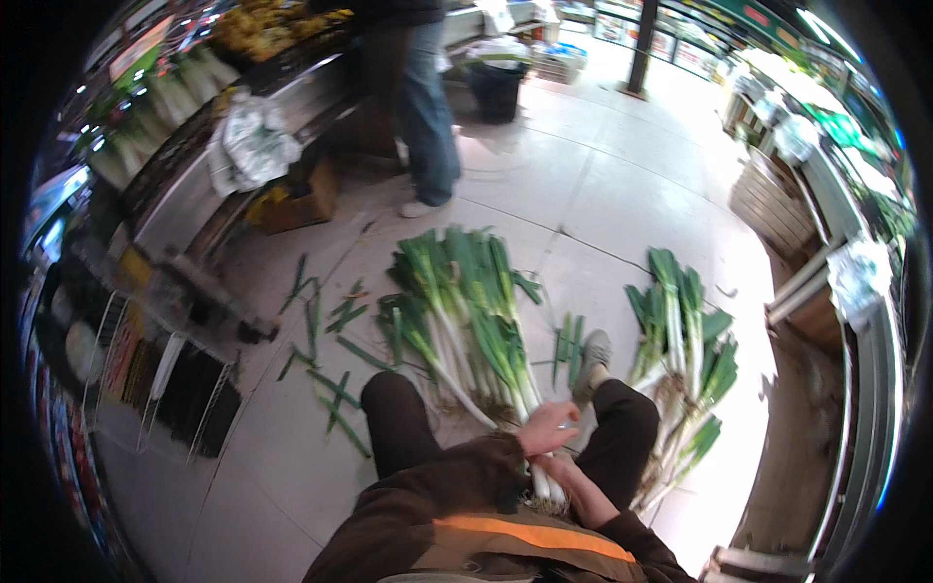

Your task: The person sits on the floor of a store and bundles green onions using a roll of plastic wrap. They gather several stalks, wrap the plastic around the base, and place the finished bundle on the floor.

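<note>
Both my hands are at a small bunch of leeks (526, 390) between my knees, its roots towards my body and its green leaves pointing away. My left hand (548, 428) lies over the white stalks, fingers curled; a small shiny thing shows by its fingers. Just below it, my right hand (557, 466) touches the stalks; its fingers are partly hidden, so its grip is unclear. A large pile of leeks (459, 321) lies on the floor just ahead. More leeks (674, 350) lie to the right, beyond my right knee.
Cut green leaf pieces (339, 408) are scattered at the left. A person in jeans (428, 109) stands ahead beside a produce stand (182, 197) and a cardboard box (306, 200). A wire rack (153, 393) is at the left. A wooden crate (773, 204) and another stand line the right.
</note>
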The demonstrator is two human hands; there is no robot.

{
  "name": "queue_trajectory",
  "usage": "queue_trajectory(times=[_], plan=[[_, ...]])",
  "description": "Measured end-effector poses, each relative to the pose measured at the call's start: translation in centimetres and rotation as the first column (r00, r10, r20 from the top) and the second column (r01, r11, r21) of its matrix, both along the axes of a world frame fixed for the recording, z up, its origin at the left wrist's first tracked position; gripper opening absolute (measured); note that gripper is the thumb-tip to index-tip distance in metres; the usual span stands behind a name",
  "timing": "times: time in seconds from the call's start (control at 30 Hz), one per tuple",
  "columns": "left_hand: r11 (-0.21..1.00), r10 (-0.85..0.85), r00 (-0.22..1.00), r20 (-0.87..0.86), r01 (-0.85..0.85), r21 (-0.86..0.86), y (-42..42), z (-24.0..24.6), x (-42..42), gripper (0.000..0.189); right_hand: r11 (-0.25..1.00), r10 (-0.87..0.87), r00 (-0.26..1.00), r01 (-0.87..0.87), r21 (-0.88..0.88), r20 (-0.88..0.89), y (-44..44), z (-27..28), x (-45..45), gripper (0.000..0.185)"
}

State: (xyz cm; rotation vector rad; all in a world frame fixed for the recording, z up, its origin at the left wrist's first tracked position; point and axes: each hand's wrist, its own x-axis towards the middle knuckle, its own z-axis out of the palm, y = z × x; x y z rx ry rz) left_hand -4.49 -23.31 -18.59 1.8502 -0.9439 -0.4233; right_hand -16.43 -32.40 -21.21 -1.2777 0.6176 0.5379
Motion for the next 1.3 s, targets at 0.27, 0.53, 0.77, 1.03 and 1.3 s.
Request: queue_trajectory(times=[0.27, 0.53, 0.77, 1.03, 1.3], plan=[[0.944, 0.189, 0.953, -0.237, -0.110, 0.311, 7.2, 0.3, -1.9, 0.023, 0.689, -0.228, 0.923, 0.379, 0.617, -0.311, -1.1, 0.4, 2.5, 0.041], [0.971, 0.159, 0.404, -0.901, -0.229, 0.069, 5.1, -5.6, -2.6, 0.020, 0.370, -0.288, 0.914, 0.381, 0.847, -0.286, 0.7, -2.0, 0.6, 0.057], [0.892, 0.266, 0.935, 0.234, -0.331, 0.309, 7.0, -2.0, 0.3, 0.032, 0.939, -0.131, 0.963, 0.197, 0.281, -0.237, 0.9, -2.2, 1.2, 0.062], [0.512, -0.567, 0.824, 0.003, 0.350, 0.784, -1.5, -3.0, 1.0, 0.032, 0.801, 0.057, 0.995, -0.095, -0.591, -0.082, 2.8, -1.4, 0.6, 0.117], [0.857, -0.257, 0.966, 0.041, 0.208, 0.472, -1.7, -7.6, -0.6, 0.030, 0.852, 0.040, 0.988, -0.111, -0.512, -0.149, 1.9, -1.6, 0.4, 0.119]])
